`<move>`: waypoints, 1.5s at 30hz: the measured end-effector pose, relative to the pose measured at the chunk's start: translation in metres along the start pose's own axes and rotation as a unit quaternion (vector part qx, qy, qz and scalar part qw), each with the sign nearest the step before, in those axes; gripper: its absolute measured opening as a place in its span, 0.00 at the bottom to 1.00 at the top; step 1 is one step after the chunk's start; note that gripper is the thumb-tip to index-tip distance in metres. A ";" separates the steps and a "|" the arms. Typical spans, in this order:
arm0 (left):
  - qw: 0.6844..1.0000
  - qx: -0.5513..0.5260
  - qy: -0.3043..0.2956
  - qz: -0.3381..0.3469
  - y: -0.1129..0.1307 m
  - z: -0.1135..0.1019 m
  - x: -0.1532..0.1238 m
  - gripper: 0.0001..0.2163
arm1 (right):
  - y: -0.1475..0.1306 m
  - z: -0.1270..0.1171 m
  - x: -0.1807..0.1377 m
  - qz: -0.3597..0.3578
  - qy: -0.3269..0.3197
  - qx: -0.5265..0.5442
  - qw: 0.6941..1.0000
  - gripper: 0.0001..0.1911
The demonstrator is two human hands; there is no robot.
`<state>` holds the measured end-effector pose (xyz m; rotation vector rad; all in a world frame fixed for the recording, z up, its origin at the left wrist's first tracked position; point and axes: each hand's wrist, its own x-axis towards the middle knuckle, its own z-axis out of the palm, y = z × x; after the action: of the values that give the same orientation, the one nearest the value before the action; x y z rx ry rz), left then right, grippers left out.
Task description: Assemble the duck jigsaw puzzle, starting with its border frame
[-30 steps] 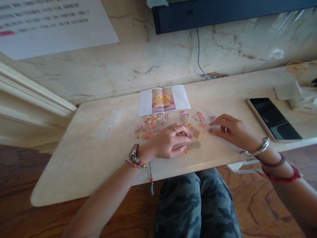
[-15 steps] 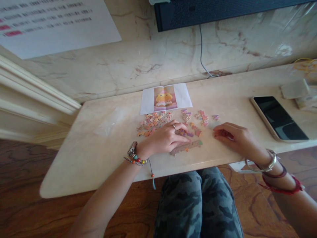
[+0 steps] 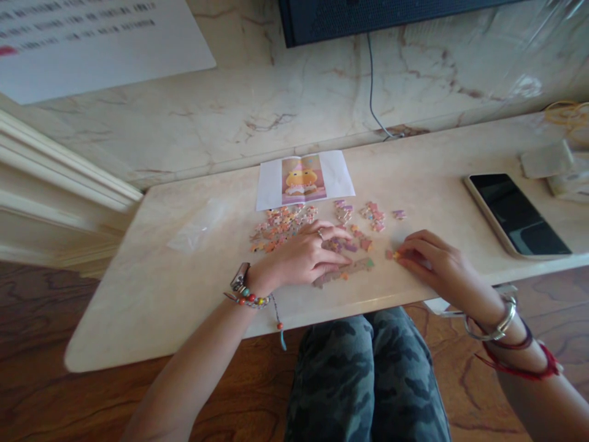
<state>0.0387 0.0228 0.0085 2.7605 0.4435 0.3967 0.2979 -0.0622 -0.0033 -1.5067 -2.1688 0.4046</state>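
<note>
Between the fingertips of my right hand (image 3: 426,255) is a small orange-pink puzzle piece (image 3: 392,254), just above or on the table. My left hand (image 3: 313,255) lies with its fingers apart over purple pieces (image 3: 344,245) and a joined strip of puzzle pieces (image 3: 368,264); part of both is hidden under it. Left of that hand spreads a heap of loose puzzle pieces (image 3: 276,230). Smaller groups of pink pieces (image 3: 373,215) and lilac pieces (image 3: 343,212) lie beyond the fingers. A single purple piece (image 3: 399,214) sits apart to the right.
Behind the pieces lies a paper sheet with a printed yellow character (image 3: 338,175). A clear plastic bag (image 3: 193,230) rests at the left. To the right are a phone (image 3: 519,215) and a whitish packet (image 3: 547,159). The table's front edge (image 3: 294,328) runs above my knees.
My right hand has turned slightly, and the puzzle piece at its fingertips now shows. My left hand stays nearly in place. The whole view has shifted a little.
</note>
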 end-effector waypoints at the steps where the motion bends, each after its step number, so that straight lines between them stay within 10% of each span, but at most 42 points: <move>1: 1.000 -0.001 0.003 0.001 0.000 0.000 0.000 0.09 | 0.000 0.000 0.000 -0.003 -0.003 0.004 1.000 0.10; 45: 0.987 0.101 0.122 -0.031 -0.011 -0.008 -0.008 0.11 | 0.043 -0.002 0.050 0.028 0.095 -0.080 0.992 0.13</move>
<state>0.0260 0.0323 0.0104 2.8937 0.6602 0.7164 0.3185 0.0001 -0.0127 -1.6227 -2.0532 0.1008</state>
